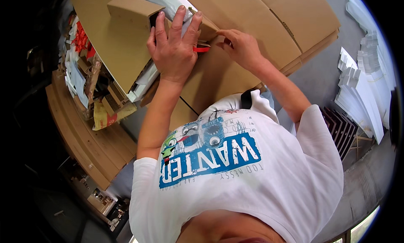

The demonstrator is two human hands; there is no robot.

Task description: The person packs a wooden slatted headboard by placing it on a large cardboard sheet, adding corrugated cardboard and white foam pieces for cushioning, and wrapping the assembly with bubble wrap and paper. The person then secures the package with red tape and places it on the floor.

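Note:
My left hand (176,53) lies with spread fingers across the edge of a white-wrapped, foam-edged package, beside a folded cardboard piece (132,10) with a dark open end. Close to its palm shows a small red strip (202,49), whose kind I cannot make out. Just to the right, my right hand (240,48) is curled, with thumb and forefinger pinching the edge of a cardboard flap (208,30). Large brown cardboard sheets (248,15) lie under and beyond it. Left of the package spreads a broad tan board (111,43) with a white edge.
Scraps with red pieces (80,37) and a yellow sack (110,116) are heaped at the left. Long brown cardboard bundles (84,135) lie below them. At the right stand white sheets (365,89) and a dark slatted stack (340,131) on the grey floor (313,76).

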